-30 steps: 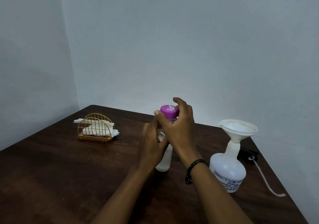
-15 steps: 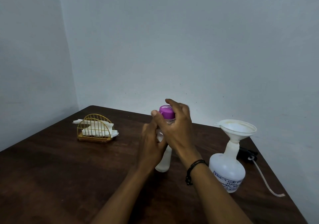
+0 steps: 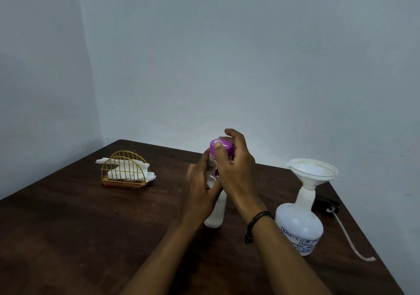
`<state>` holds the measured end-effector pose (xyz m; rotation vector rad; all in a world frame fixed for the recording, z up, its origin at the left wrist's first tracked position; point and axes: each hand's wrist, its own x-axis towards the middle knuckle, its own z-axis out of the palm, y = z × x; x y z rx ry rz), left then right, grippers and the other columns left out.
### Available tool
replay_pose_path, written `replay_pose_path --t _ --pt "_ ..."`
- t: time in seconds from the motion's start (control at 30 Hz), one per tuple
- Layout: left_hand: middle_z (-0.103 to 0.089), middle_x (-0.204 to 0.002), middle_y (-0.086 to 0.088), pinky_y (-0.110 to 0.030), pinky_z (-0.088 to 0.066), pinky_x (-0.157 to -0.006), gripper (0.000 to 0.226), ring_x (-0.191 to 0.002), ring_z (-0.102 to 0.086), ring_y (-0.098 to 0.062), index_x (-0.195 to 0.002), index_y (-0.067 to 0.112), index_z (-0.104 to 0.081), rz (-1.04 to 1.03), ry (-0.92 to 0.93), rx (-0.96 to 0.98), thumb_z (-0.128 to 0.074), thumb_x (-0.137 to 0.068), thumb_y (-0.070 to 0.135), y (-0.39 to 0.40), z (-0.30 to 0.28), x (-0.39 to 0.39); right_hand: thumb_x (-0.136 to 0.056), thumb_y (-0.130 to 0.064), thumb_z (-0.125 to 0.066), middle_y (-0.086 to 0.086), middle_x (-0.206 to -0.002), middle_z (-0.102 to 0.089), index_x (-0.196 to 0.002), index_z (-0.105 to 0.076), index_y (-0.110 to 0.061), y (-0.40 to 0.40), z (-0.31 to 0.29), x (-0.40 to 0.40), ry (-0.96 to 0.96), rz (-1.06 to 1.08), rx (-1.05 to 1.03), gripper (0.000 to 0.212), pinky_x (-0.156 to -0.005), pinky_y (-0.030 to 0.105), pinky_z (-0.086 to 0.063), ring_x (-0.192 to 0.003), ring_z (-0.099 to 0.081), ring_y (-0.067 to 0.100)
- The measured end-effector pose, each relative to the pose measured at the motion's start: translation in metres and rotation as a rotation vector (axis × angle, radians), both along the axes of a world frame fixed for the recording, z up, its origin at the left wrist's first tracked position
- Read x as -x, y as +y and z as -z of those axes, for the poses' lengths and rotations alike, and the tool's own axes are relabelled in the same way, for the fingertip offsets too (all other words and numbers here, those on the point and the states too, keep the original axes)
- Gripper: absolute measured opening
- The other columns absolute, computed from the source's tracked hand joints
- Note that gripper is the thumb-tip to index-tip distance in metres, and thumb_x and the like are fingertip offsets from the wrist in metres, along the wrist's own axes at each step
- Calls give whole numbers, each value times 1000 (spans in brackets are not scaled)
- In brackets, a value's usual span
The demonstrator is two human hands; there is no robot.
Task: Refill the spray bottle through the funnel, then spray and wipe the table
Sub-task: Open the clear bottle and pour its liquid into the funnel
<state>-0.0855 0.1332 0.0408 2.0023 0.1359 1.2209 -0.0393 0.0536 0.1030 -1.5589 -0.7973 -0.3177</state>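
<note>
A clear water bottle with a purple cap stands tilted on the dark wooden table. My left hand grips the bottle's body from the left. My right hand curls its fingers and thumb round the purple cap. To the right stands the white spray bottle with a white funnel seated in its neck. The bottle's middle is hidden behind my hands.
A gold wire holder with white napkins sits at the back left of the table. The black spray head with its white tube lies behind the spray bottle near the table's right edge. Walls close the back and left.
My right hand has shifted round the purple cap, its thumb now over the cap's front. The bottle and left hand stay about where they were.
</note>
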Motion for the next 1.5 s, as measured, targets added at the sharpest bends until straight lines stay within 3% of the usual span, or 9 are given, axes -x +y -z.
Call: replay_pose_path --t 0.23,0.33,0.47,0.6,0.73,1.03,1.2,1.37,1.5 --pt "-47 -107 51 -16 -49 -76 63 -102 -54 -1 -142 27 -44 4 10 -8 -65 -83 31 3 5 -3 -85 -21 -74 1 -130 -56 -141 -47 -21 0 6 -4 -71 35 -5 63 -77 4 -48 -109 -59 14" --pt "-57 -105 31 -16 -48 -73 54 -96 -56 -6 -132 32 -46 -20 -6 -13 -70 -85 20 4 6 -2 -84 -29 -77 -2 -145 -38 -152 -29 -28 2 6 -3 -43 -31 44 83 -81 -2 -43 -123 -48 10" --pt "-51 -106 43 -18 -51 -76 58 -101 -55 -6 -139 27 -45 13 2 -13 -68 -85 33 2 4 -3 -83 -26 -78 2 -127 -45 -137 -54 -16 3 7 0 -82 91 -17 60 -75 -3 -42 -110 -55 13" --pt "-46 -111 50 -21 -52 -74 63 -100 -56 -6 -142 35 -39 11 -22 -38 -64 -84 39 1 2 -2 -88 -32 -60 2 -134 -56 -145 -47 -17 -3 4 -3 -39 -14 -1 60 -80 -1 -43 -111 -58 11" --pt "-49 -105 48 -19 -49 -73 59 -99 -55 -3 -129 54 -35 -9 -5 -36 -66 -83 32 2 1 0 -83 -33 -77 1 -127 -48 -138 -50 -18 2 5 0 -72 78 21 64 -73 -3 -42 -105 -56 9" --pt "-54 -101 34 -19 -50 -74 56 -99 -56 -6 -135 39 -42 0 -3 -7 -64 -84 33 3 3 -1 -81 -43 -76 -4 -131 -49 -140 -48 -22 1 3 -1 -41 11 78 68 -73 -2 -44 -108 -55 8" --pt "-53 -105 41 -13 -44 -71 51 -96 -53 -2 -131 35 -48 32 2 -36 -57 -81 41 1 4 -4 -81 -19 -72 1 -120 -57 -123 -61 -14 0 2 0 -102 76 -18 44 -74 -1 -41 -98 -56 1" --pt "-53 -99 31 -16 -44 -70 59 -94 -54 -5 -135 19 -52 -1 -3 -47 -55 -81 44 4 6 -5 -86 -45 -69 -3 -124 -49 -129 -58 -22 0 2 0 -65 37 70 51 -74 -1 -43 -105 -55 7" --pt "-54 -100 33 -14 -45 -72 60 -97 -54 -2 -136 23 -51 2 -8 -42 -55 -80 46 2 5 -3 -86 -29 -67 -1 -119 -54 -128 -58 -20 -1 -1 3 -34 69 6 44 -70 -1 -42 -94 -56 0"
